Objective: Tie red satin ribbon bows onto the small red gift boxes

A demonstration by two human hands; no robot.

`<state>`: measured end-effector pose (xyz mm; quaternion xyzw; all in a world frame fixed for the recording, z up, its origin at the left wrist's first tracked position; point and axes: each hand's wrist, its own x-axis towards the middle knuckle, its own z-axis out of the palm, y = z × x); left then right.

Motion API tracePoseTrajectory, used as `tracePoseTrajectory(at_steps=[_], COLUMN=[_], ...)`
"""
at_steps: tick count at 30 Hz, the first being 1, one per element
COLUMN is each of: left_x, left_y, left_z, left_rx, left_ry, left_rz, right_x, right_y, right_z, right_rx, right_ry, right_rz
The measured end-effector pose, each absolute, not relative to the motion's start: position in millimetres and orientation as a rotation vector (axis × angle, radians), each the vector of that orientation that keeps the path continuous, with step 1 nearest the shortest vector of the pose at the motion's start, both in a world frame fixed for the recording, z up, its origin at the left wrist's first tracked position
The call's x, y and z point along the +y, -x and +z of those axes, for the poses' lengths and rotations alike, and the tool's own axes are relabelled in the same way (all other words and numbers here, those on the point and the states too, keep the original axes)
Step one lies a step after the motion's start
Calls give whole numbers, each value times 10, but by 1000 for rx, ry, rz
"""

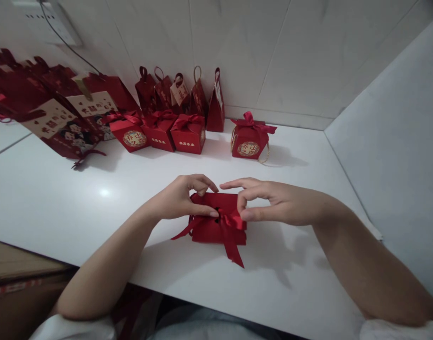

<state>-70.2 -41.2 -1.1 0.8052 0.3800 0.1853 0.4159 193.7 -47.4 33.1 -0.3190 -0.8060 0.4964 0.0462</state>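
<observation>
A small red gift box [205, 232] sits on the white table, with a red satin ribbon [231, 243] tied in a bow on its top. My left hand [188, 196] steadies the box, its thumb pressed beside the knot and its fingers curled at the far edge. Between thumb and bent finger, my right hand [273, 200] pinches the bow's right loop; its index finger stretches out above the box's back edge. A ribbon tail hangs over the front, and another points left. Part of the box's left side is hidden by my left hand.
Farther back stands a red ribboned box [250, 141] with a gold cord. Three similar boxes [159, 134] form a row to its left, before several small looped bags [198, 97]. Larger red gift bags [60, 127] crowd the left. A wall [396, 118] bounds the right.
</observation>
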Motion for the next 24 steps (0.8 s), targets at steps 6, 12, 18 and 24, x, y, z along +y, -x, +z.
tracePoseTrajectory(at_steps=[6, 12, 18, 24], left_x=[-375, -369, -403, -467], left_y=[722, 714, 653, 566], left_z=[-33, -24, -62, -148], left_rx=[916, 929, 1007, 1130], left_ry=[-1989, -1896, -1982, -1979], left_rz=[485, 532, 673, 735], right_x=[-331, -401, -944, -1131], right_y=[-1904, -1797, -1473, -1239], right_z=[91, -10, 37, -257], right_rx=[-2325, -2164, -2349, -2409], right_ry=[1005, 1111, 679, 682], right_rz=[1128, 507, -184, -522])
